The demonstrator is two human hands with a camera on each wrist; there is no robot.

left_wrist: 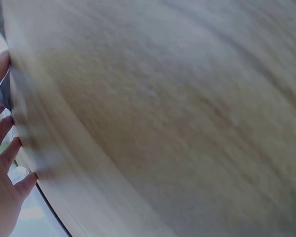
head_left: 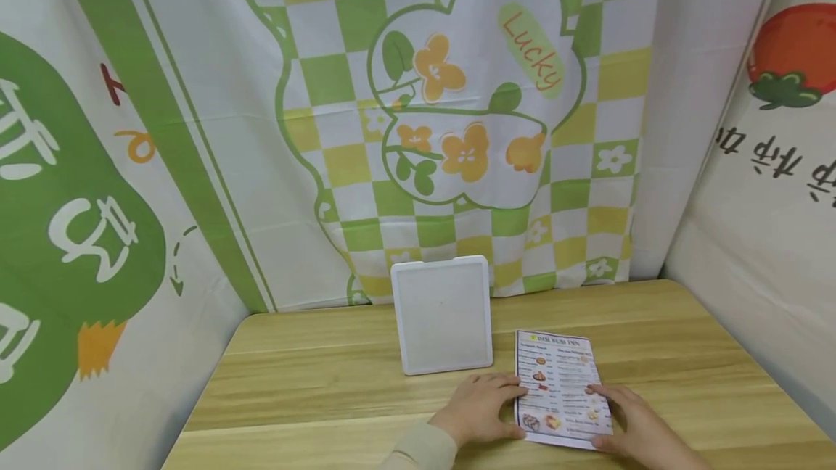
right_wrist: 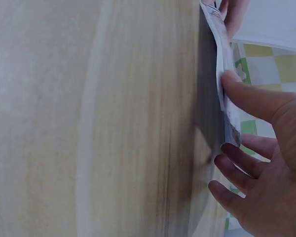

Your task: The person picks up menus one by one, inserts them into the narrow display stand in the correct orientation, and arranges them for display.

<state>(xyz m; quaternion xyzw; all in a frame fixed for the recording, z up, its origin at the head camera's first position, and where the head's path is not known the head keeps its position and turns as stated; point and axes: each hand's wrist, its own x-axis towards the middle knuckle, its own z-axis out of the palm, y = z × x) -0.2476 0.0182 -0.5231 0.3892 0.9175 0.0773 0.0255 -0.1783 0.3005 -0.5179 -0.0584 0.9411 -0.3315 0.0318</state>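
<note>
Menu (head_left: 560, 396) — between left hand (head_left: 478, 406) and right hand (head_left: 635, 423)

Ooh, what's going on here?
A person has both hands at a printed menu by the wooden table. The left hand is at its left edge, and the right hand touches its right side. A white board stands up nearby, with no hand on it.
</note>
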